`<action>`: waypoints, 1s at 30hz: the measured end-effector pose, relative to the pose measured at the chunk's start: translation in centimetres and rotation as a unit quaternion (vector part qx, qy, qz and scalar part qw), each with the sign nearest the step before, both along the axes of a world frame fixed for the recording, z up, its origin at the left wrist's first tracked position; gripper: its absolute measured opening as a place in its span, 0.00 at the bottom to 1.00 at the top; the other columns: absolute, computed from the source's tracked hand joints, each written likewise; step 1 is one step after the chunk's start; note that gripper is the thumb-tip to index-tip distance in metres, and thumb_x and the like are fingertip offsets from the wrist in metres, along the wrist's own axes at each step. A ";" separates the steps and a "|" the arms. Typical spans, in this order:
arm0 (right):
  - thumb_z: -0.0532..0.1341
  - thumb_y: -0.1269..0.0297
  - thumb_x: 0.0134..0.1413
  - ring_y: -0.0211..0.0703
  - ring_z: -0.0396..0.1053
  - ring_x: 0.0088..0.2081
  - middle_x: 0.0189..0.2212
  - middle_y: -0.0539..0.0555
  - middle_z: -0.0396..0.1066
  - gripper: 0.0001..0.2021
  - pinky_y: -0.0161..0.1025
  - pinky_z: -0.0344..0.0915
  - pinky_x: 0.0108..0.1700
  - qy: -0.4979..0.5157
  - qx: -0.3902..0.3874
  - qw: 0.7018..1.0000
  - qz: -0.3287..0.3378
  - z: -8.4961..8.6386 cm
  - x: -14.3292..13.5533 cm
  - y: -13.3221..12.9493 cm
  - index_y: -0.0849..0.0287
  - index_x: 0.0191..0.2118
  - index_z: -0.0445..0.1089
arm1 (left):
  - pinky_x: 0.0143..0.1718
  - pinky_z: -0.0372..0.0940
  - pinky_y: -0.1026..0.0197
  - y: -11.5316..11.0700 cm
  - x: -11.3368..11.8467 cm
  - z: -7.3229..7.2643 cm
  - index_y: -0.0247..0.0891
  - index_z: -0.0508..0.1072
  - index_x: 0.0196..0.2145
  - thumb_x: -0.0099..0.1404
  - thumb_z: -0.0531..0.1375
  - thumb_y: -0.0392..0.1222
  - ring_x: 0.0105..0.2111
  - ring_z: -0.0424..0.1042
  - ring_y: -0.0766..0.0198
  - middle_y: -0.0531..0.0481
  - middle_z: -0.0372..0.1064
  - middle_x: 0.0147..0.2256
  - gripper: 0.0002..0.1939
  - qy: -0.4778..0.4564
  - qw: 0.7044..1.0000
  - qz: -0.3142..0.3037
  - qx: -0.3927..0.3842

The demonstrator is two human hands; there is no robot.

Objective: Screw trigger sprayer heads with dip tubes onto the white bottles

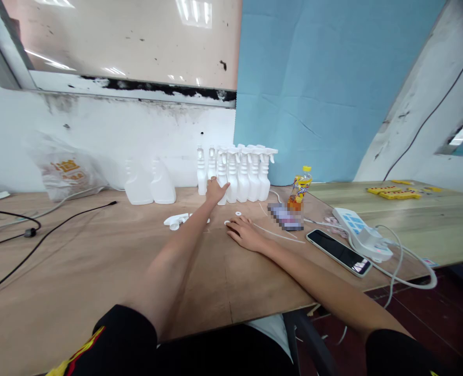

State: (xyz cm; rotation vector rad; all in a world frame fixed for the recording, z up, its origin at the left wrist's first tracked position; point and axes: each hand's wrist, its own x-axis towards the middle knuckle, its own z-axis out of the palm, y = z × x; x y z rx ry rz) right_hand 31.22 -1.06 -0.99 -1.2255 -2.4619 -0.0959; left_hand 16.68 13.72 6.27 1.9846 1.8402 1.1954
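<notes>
My left hand [216,191] reaches to the near left of a row of white spray bottles [242,180]. Its fingers and thumb are around the leftmost spray bottle with a trigger head [222,178], still standing upright; the fingertips are partly hidden. Resting on the table, my right hand [247,233] has its fingers spread, with the fingertips at a small white ring [226,223]. Just beyond them lies another white ring [238,213]. Loose white trigger heads [176,221] lie left of my left forearm. Thin white tubes [280,233] extend right of my right hand.
Two wider white bottles [139,185] stand at left, near a plastic bag [64,167] and black cables [47,243]. To the right are a drink bottle [299,188], a blurred packet [286,216], a phone [339,252] and a power strip [362,235] with a looping cord.
</notes>
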 end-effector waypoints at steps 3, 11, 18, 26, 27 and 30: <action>0.55 0.62 0.69 0.55 0.61 0.56 0.53 0.60 0.70 0.15 0.50 0.59 0.54 0.014 0.005 1.000 0.015 -0.2 0.1 0.1 0.56 0.57 0.69 | 0.48 0.70 0.46 -0.8 -1.5 0.6 0.36 0.68 0.56 0.70 0.60 0.47 0.49 0.71 0.54 0.41 0.67 0.54 0.20 0.036 0.998 -0.054 -0.008; 0.58 0.73 0.65 0.48 0.66 0.46 0.39 0.56 0.74 0.06 0.46 0.61 0.52 0.125 -0.003 0.989 0.083 -0.8 0.0 0.6 0.59 0.38 0.73 | 0.48 0.67 0.51 -8.7 -11.7 -0.4 0.38 0.76 0.37 0.67 0.58 0.55 0.41 0.74 0.51 0.44 0.75 0.35 0.17 0.191 0.956 -0.217 -0.049; 0.62 0.76 0.59 0.45 0.69 0.41 0.38 0.56 0.73 0.07 0.39 0.64 0.45 0.154 -0.037 0.987 0.014 0.2 -0.2 -0.3 0.61 0.43 0.72 | 0.52 0.64 0.52 -14.2 -14.3 -3.2 0.42 0.72 0.49 0.62 0.60 0.45 0.49 0.70 0.52 0.45 0.71 0.51 0.18 0.222 0.923 -0.316 -0.006; 0.64 0.73 0.60 0.44 0.73 0.35 0.33 0.54 0.77 0.06 0.38 0.64 0.39 0.124 -0.094 0.988 -0.004 1.8 0.7 -4.8 0.60 0.34 0.78 | 0.54 0.62 0.53 -19.5 -12.2 -4.9 0.45 0.70 0.53 0.68 0.58 0.41 0.51 0.67 0.56 0.46 0.66 0.51 0.16 0.218 0.900 -0.377 0.035; 0.62 0.73 0.61 0.45 0.74 0.36 0.35 0.54 0.78 0.07 0.39 0.65 0.41 0.128 -0.096 0.987 0.011 2.0 0.7 -6.2 0.58 0.36 0.79 | 0.54 0.63 0.54 -20.6 -12.2 -5.0 0.46 0.69 0.55 0.68 0.58 0.41 0.51 0.67 0.56 0.46 0.66 0.51 0.17 0.214 0.898 -0.381 0.037; 0.59 0.72 0.64 0.44 0.75 0.40 0.38 0.52 0.79 0.10 0.39 0.67 0.44 0.201 -0.077 0.976 0.043 2.3 0.3 -10.3 0.55 0.42 0.79 | 0.55 0.63 0.54 -24.1 -12.2 -5.3 0.47 0.65 0.59 0.68 0.60 0.40 0.52 0.67 0.56 0.47 0.65 0.54 0.22 0.203 0.896 -0.393 0.035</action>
